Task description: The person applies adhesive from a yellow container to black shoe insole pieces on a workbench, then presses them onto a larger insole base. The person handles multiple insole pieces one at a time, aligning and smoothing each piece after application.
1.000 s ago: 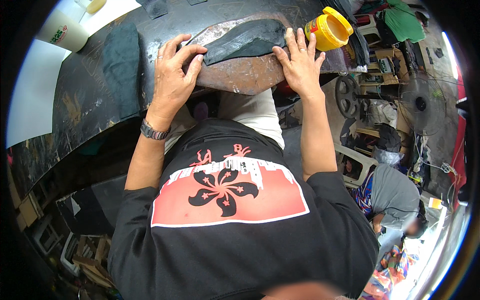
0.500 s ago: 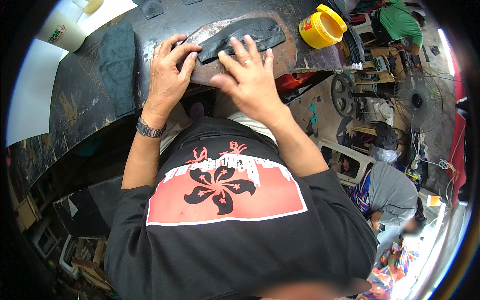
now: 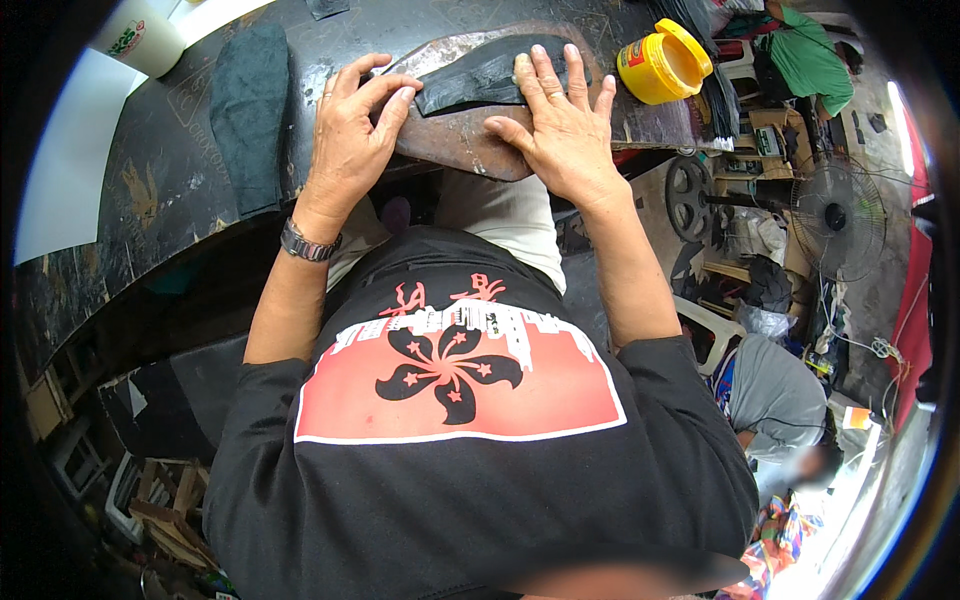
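A black, insole-shaped piece lies on a worn brown board at the table's near edge. My left hand has thumb and forefinger drawn together at the left end of the black piece, holding it there. My right hand rests flat over the right part of that piece, fingers stretched and thumb out to the left; it covers much of the surface. Left of the board is a dark, sole-shaped piece flat on the black table.
An open yellow tub stands right of the board. A white container and white sheets are at the left. Beyond the table's right end are a fan, a stool and two other people, one in grey, one in green.
My right hand has moved right along the black piece and now lies flatter on it. My left hand stays at its left end. The view has shifted slightly.
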The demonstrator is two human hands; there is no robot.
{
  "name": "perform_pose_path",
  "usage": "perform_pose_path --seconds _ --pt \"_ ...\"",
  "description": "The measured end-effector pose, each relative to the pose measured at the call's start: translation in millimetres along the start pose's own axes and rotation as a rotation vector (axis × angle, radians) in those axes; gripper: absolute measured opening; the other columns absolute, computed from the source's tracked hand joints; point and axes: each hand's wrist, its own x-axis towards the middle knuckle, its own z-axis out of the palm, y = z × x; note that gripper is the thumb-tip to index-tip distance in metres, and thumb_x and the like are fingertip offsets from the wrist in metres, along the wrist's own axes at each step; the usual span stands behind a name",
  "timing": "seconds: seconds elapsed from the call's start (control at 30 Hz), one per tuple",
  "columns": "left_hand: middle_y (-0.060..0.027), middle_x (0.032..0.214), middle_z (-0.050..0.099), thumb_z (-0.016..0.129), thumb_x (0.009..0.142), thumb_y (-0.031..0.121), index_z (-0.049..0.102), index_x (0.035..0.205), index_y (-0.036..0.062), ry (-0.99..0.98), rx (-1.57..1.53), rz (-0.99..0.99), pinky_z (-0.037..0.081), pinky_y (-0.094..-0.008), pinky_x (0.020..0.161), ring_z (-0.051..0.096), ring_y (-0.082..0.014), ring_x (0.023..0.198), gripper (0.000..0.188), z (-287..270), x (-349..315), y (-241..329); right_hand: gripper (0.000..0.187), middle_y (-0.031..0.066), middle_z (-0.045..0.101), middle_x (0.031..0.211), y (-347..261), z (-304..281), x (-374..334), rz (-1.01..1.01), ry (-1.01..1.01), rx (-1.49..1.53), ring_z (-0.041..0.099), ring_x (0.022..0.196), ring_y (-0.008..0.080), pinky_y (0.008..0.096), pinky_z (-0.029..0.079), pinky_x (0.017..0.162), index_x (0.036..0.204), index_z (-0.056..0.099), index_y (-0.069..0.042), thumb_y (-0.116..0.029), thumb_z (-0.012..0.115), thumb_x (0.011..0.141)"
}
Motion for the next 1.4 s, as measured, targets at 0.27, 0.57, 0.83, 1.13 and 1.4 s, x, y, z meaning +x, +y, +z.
perform_pose_path --seconds 0.27,0.57,0.83,1.13,1.4 --pt "-0.0122 0.126 0.065 0.058 0.101 0.024 0.077 0.105 0.0091 0.005 -0.064 -0.018 0.045 -0.0388 0.101 0.060 -0.0282 0.117 0.024 -1 1 -1 0.092 0.0180 0.033 0.160 -45 -8 1 -0.099 0.026 0.042 0.015 0.153 0.0353 0.0707 0.003 0.116 0.150 0.043 -0.007 -0.075 0.044 0.089" --pt "-0.0140 0.121 0.066 0.059 0.099 0.028 0.078 0.100 0.0092 0.024 -0.085 -0.014 0.044 -0.0421 0.099 0.059 -0.0319 0.112 0.027 1 3 -2 0.059 0.0178 0.042 0.155 -25 -28 3 -0.206 -0.145 0.797 0.015 0.153 0.0369 0.0702 0.008 0.115 0.142 0.052 -0.012 -0.054 0.036 0.105" --pt "-0.0128 0.122 0.066 0.065 0.096 0.024 0.077 0.101 0.0079 0.027 -0.083 -0.042 0.044 -0.0402 0.099 0.059 -0.0298 0.113 0.021 1 2 1 0.066 0.0133 0.034 0.161 57 -5 11 0.316 -0.025 0.259 0.013 0.153 0.0397 0.0729 0.010 0.114 0.146 0.052 -0.015 -0.061 0.032 0.103" --pt "-0.0128 0.121 0.066 0.067 0.094 0.025 0.077 0.102 0.0076 0.032 -0.071 -0.037 0.044 -0.0414 0.099 0.059 -0.0311 0.111 0.021 1 2 3 0.103 0.0179 0.027 0.163 38 5 10 0.216 -0.067 -0.051 0.010 0.155 0.0333 0.0666 0.003 0.119 0.152 0.035 0.002 -0.080 0.035 0.090" --pt "-0.0126 0.120 0.066 0.071 0.091 0.023 0.074 0.096 0.0045 0.023 -0.102 -0.068 0.046 -0.0403 0.096 0.060 -0.0316 0.108 0.019 0 2 4 0.105 0.0178 0.024 0.164 44 10 35 0.158 -0.082 0.027 0.008 0.155 0.0314 0.0641 -0.001 0.120 0.154 0.033 0.002 -0.080 0.039 0.089"
